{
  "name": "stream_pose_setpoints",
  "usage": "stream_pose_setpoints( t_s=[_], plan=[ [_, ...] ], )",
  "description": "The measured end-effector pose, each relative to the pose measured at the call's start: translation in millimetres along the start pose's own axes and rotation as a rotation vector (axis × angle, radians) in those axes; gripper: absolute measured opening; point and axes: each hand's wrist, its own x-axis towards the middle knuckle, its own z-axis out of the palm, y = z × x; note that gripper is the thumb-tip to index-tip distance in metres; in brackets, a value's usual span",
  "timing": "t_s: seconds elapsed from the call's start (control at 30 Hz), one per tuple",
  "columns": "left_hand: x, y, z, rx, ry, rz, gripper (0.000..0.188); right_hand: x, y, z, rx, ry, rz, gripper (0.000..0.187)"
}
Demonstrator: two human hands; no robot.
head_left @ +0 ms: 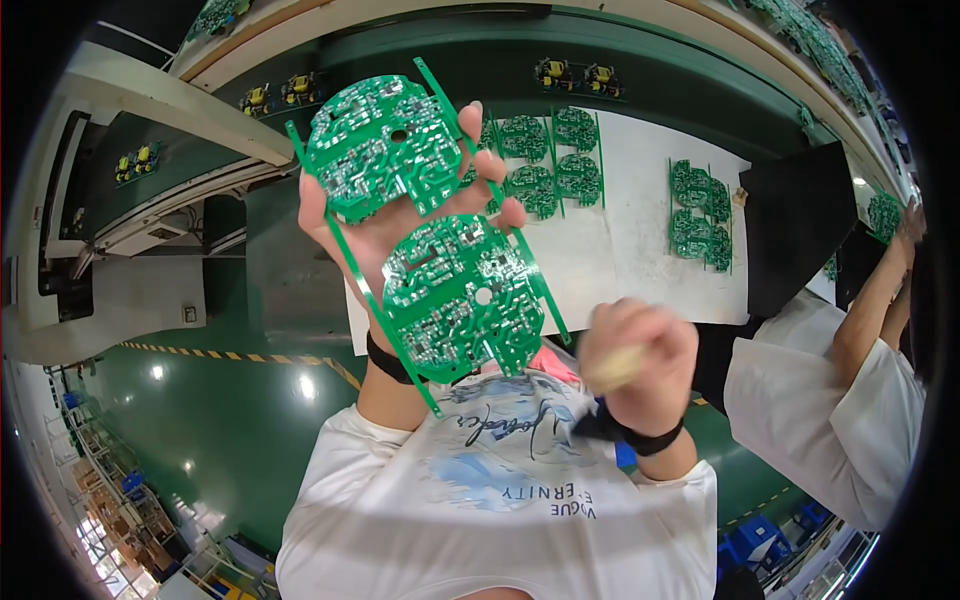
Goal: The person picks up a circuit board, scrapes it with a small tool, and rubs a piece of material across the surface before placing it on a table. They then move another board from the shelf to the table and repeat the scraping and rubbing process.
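My left hand [372, 240] is raised over the bench and grips a green circuit board panel [460, 300] by its side rails. Two rounded boards joined by these rails make up the panel, and the soldered side faces me. The fingers curl over the right rail, with the thumb at the left one. To the right of the panel, my right hand [655, 350] is closed and blurred by motion. It pinches a small pale-yellow object [617, 370], too smeared to name. Both wrists wear black bands.
More circuit board panels [530, 190] lie on the white bench sheet [635, 135], with another stack [700, 215] to the right. A green conveyor belt [440, 60] behind carries boards with yellow components [578, 78]. At right, a co-worker's arm [870, 290] reaches toward a board.
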Motion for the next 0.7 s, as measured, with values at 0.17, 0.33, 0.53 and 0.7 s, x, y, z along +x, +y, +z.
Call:
stream_pose_setpoints(
  t_s=[0.17, 0.33, 0.53, 0.7],
  plan=[
    [-2.8, 1.1, 6.8, 0.016, 0.001, 0.065, 0.081, -2.9, 4.8, 5.3, 0.212, 0.383, -0.203, 0.023],
    [0.0, 2.6, 0.9, 0.237, 0.078, 0.156, 0.079, 4.7, 18.6, 19.6, -0.701, 0.027, -0.480, 0.013],
    [6.6, -4.0, -4.0, 0.014, 0.071, 0.141, 0.078, 5.4, 41.2, -20.3, 1.327, 0.615, 0.320, 0.014],
    [6.8, 14.6, -19.0, 0.174, 0.156, 0.223, 0.075, 43.1, 106.0, -99.5, 0.543, 0.742, 0.303, 0.018]
  ],
)
